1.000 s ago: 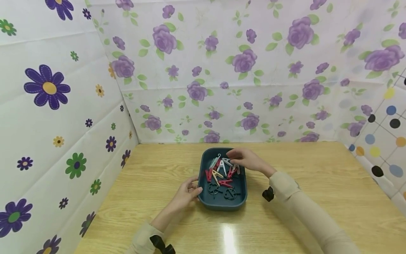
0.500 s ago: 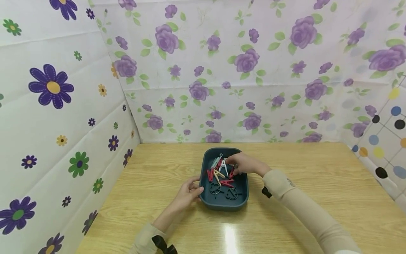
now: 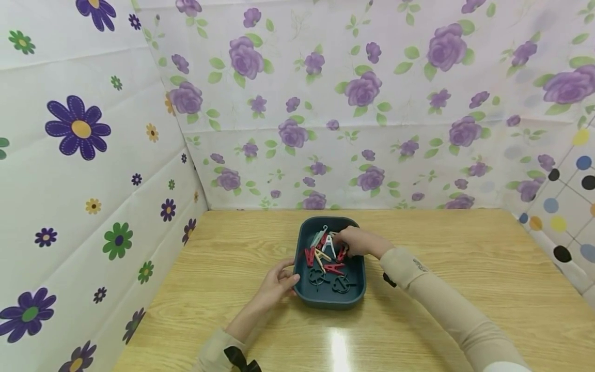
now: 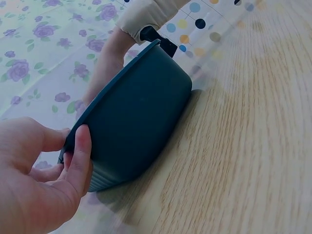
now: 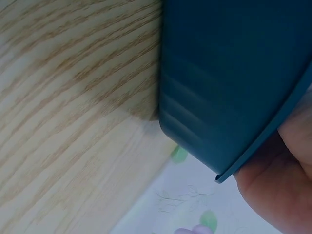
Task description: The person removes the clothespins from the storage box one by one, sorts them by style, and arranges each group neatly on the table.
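A dark teal plastic bin (image 3: 331, 305) sits on the table, holding several small clips. My left hand (image 3: 278, 281) grips its left rim, and the left wrist view shows thumb and fingers pinching the edge of the bin wall (image 4: 131, 112). Over the right rim, my right hand (image 3: 364, 242) reaches down among the clips; its fingertips are hidden, as they are behind the wall in the right wrist view. Near them lie a white clothespin (image 3: 329, 244) and a red clothespin (image 3: 333, 268). A yellow clothespin (image 3: 321, 256) lies further left. Dark ring-shaped pieces (image 3: 341, 284) lie at the near end.
The wooden table (image 3: 241, 232) extends around the bin on all sides. A flower-printed cloth (image 3: 297, 103) rises behind it, with another patterned cloth (image 3: 93, 206) at the left and a dotted one (image 3: 558, 225) at the right.
My right hand has gone from above the bin's far right part down into the clips, its fingers dropping out of sight. The left hand keeps its hold on the rim.
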A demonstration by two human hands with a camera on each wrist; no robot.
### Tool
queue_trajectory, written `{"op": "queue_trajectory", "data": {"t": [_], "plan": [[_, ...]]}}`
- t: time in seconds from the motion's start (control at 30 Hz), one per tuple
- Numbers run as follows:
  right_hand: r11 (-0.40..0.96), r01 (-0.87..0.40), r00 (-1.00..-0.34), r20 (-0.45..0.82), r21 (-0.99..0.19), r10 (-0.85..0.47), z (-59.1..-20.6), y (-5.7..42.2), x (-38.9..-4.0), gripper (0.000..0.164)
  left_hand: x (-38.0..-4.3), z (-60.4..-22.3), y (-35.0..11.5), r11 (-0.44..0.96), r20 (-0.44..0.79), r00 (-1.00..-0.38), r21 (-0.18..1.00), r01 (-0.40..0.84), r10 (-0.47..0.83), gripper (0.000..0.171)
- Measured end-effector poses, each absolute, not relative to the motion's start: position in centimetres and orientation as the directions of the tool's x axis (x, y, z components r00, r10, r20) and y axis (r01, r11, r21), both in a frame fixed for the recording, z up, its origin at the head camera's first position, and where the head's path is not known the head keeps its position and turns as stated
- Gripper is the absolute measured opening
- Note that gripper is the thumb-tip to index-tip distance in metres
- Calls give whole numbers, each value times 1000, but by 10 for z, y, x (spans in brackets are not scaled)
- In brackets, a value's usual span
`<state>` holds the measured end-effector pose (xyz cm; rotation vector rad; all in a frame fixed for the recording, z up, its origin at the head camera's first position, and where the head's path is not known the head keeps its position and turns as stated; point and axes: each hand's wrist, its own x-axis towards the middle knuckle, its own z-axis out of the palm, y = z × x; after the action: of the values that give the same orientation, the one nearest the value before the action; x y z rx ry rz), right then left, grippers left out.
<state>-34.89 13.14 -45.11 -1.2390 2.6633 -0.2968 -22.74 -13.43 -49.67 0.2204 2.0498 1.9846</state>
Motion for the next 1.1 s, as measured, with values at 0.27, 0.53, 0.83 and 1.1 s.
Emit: {"op": "queue_trajectory", "data": {"t": [0.27, 0.53, 0.83, 1.1], "plan": [[617, -684, -650, -59, -389, -758, -457, 135, -354, 32, -229, -497, -132, 50, -95, -956, 995, -85, 279, 51], [518, -675, -632, 49, -525, -773, -459, 141, -348, 32, -229, -498, -131, 43, -96, -956, 995, -88, 277, 51], [451, -629, -712, 237, -633, -661, -467, 160, -341, 28, -229, -499, -131, 27, -92, -956, 996, -88, 279, 51], [472, -493, -851, 294, -731, -435, -477, 182, -334, 26, -227, -498, -132, 10, -97, -953, 995, -98, 286, 52]]}}
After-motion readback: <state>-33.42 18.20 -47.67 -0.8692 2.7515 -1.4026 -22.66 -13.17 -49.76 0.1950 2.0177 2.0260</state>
